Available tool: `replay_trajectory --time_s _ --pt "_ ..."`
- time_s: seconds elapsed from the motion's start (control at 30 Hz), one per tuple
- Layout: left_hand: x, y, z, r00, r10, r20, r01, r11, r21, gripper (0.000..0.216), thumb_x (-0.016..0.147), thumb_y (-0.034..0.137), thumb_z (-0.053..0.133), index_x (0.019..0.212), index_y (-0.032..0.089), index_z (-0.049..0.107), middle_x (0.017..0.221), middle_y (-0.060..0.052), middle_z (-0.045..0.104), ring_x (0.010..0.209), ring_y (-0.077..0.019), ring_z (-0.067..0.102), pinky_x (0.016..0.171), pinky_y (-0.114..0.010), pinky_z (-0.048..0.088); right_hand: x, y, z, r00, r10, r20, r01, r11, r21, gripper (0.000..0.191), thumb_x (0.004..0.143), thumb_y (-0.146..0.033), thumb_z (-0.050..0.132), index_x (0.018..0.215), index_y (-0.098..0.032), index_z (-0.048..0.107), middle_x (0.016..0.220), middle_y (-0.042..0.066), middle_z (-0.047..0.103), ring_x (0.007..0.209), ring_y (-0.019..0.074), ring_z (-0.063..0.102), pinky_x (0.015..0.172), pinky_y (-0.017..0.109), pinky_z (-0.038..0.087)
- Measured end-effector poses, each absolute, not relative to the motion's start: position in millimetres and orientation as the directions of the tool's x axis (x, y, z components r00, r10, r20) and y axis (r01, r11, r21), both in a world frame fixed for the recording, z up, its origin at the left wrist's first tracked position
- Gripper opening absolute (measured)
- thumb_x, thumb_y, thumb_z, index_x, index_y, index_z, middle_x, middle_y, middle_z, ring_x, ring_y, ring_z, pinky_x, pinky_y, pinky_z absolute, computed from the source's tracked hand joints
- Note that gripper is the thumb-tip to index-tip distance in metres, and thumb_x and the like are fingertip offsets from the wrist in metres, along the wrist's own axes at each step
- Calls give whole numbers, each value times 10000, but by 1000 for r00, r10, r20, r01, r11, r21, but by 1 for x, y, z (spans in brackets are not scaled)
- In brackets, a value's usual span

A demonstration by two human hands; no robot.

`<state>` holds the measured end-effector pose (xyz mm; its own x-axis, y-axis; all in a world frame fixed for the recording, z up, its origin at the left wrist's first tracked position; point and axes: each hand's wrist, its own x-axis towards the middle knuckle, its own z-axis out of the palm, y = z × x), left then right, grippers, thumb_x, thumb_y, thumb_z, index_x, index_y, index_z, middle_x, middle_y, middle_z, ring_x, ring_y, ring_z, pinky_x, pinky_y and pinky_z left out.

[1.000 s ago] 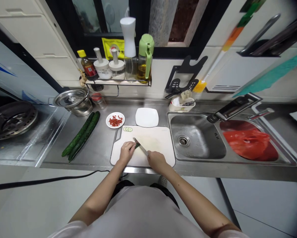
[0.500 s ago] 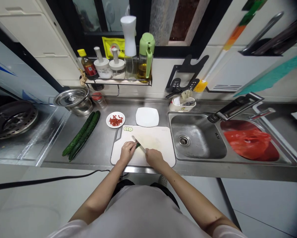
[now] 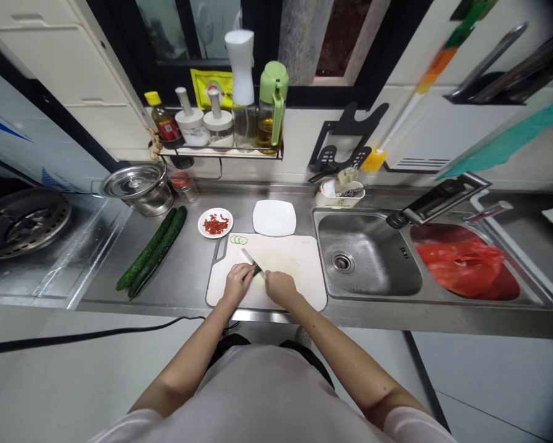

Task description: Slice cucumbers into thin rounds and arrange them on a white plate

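Note:
On the white cutting board, my left hand has its fingers closed on a short dark green cucumber piece. My right hand grips the handle of a knife. The blade slants up and left across the board, against the cucumber piece; how deep it cuts is too small to tell. Several thin cucumber slices lie overlapped at the board's upper left corner. Just behind the board are a white plate and a small dish holding chopped red bits.
Two whole cucumbers lie left of the board, near a lidded steel pot. To the right is a steel sink, its second basin holding a red plastic bag. Seasoning bottles stand on a wall rack.
My right hand and the knife have shifted slightly to the left and up the board. The left hand stays almost where it was, still on the cucumber piece.

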<state>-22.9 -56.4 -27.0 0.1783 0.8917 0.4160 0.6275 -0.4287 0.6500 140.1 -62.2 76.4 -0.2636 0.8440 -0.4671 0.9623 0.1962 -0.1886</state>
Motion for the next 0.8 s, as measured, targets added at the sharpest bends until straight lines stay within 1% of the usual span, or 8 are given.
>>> replay_trajectory --time_s 0.17,0.43,0.67,0.8 --pt "-22 -57 -24 176 895 410 623 -424 657 198 910 255 501 962 216 688 933 -63 688 907 -182 604 825 -356 509 136 -58 73 -273 851 -449 959 203 -199 296 903 -154 342 1077 -136 581 979 135 685 957 217 643 777 303 455" --pt "-22 -58 -23 178 895 410 618 -426 660 188 905 235 508 965 216 685 936 -60 685 908 -179 601 824 -346 505 129 -49 68 -290 851 -438 952 212 -219 333 915 -158 320 1132 -142 572 1018 141 682 1012 218 630 815 312 454" --pt "-22 -57 -26 178 887 427 627 -436 645 185 903 233 511 953 208 687 935 -62 685 907 -179 600 827 -347 499 122 -44 61 -283 865 -413 954 211 -213 303 897 -122 350 1105 -151 568 1005 126 684 997 204 638 799 288 458" --pt "-22 -57 -27 178 883 435 624 -443 644 184 904 237 514 953 200 687 937 -59 687 910 -174 598 832 -342 498 121 -45 58 -283 872 -398 954 212 -213 291 910 -129 341 1111 -156 550 992 125 684 988 199 640 796 290 463"
